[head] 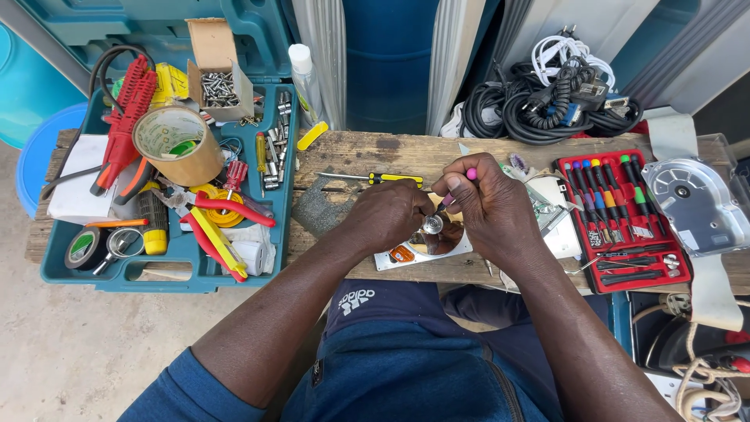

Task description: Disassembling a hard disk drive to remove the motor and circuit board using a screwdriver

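An opened hard drive (414,252) with a shiny platter lies on the wooden bench (367,152) right in front of me. My left hand (384,212) rests on the drive and steadies it by the platter's hub. My right hand (486,205) grips a small pink-handled precision screwdriver (459,187), held upright with its tip down at the hub. Much of the drive is hidden under both hands.
A teal toolbox (168,270) at the left holds tape rolls, pliers, sockets and a box of screws. A red tray of precision screwdrivers (625,223) sits at the right, beside a metal drive cover (691,203). Coiled cables (547,101) lie behind. A yellow-handled screwdriver (383,179) lies on the bench.
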